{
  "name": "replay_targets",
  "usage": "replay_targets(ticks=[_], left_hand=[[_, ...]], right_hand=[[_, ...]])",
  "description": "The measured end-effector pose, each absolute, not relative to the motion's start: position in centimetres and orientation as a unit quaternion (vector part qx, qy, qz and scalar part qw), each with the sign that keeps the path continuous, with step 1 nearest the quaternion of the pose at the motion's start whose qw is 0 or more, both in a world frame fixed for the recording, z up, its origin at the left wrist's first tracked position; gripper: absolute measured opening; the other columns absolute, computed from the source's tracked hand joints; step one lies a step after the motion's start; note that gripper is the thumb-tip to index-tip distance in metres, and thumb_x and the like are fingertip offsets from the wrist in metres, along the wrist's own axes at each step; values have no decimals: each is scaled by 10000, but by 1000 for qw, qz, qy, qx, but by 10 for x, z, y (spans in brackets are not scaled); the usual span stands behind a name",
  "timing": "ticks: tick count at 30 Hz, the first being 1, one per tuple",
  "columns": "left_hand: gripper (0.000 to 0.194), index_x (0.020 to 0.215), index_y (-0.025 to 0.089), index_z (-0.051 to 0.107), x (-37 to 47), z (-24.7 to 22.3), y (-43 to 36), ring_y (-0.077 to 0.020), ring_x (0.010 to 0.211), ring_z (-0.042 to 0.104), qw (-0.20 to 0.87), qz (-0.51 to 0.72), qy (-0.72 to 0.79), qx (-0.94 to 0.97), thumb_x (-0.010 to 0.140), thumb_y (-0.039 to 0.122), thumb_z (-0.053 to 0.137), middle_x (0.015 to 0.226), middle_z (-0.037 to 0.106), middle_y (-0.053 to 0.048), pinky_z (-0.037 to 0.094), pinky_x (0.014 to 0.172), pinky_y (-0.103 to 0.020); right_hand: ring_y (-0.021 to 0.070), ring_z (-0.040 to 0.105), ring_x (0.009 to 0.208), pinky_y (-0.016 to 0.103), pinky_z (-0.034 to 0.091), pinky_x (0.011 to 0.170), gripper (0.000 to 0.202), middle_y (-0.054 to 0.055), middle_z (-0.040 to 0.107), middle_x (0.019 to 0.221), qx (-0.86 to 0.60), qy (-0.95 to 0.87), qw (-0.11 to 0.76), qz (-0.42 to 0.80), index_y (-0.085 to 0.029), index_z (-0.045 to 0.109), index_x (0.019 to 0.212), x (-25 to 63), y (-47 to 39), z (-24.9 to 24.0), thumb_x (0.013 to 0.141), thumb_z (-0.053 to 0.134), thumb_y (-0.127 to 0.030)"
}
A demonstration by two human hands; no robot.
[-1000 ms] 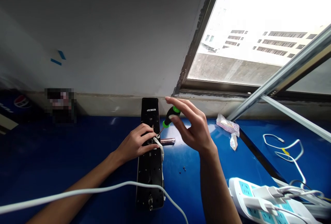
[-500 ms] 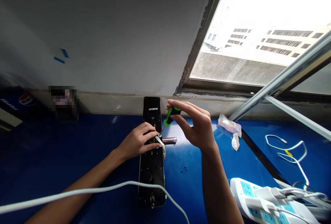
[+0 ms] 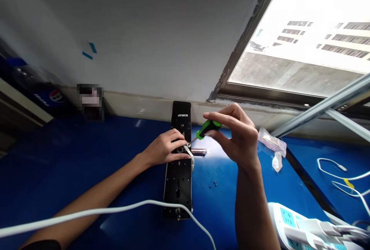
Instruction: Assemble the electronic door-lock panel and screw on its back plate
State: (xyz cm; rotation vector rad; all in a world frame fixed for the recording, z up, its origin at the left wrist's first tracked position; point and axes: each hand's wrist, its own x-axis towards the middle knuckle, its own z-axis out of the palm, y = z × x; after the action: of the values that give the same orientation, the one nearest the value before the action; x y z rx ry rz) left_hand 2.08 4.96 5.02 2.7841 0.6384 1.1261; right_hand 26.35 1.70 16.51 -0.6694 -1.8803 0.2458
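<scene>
Your right hand is gripping the green screwdriver, tip on the black panel; your left hand is pinning it down.

a round red, white and blue pepsi logo stands on a dark blue case at the far left, beside pale lettering too blurred to read. a small white label sits near the top of the long black panel lying on the blue table; its characters are too small to make out. a pixelated patch by the wall hides whatever is there. nothing else carries readable text.
</scene>
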Motion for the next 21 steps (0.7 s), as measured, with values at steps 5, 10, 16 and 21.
replay_targets(ticks=[5,10,16,21], left_hand=[[387,1247,147,761,13,59,52,-278,1090,671,67,326,196,922,950,394,790,1173,734,-160,616,939,-421],[393,1259,179,766,8,64,56,-286,1126,669,73,299,197,931,936,399,807,1206,736,-153,608,967,-441],[385,1250,181,772,9,70,55,-286,1135,678,95,274,210,933,932,395,811,1210,737,-145,602,983,-436],[408,1295,192,761,10,71,54,-291,1154,678,113,270,222,930,938,385,806,1231,736,-148,608,994,-455]], right_hand=[[258,753,1133,475,655,962,451,61,769,1268,-247,-808,505,180,-361,703,1415,269,16,167,1016,639,-161],[217,737,958,389,661,804,408,52,728,1106,-270,-787,538,138,-372,782,1289,274,19,164,900,834,-260],[256,762,1085,464,670,927,428,56,776,1204,-248,-794,515,205,-360,724,1385,276,20,163,991,707,-195],[252,729,1095,418,665,905,421,61,714,1208,-282,-795,514,152,-378,737,1363,275,20,167,953,776,-293]])
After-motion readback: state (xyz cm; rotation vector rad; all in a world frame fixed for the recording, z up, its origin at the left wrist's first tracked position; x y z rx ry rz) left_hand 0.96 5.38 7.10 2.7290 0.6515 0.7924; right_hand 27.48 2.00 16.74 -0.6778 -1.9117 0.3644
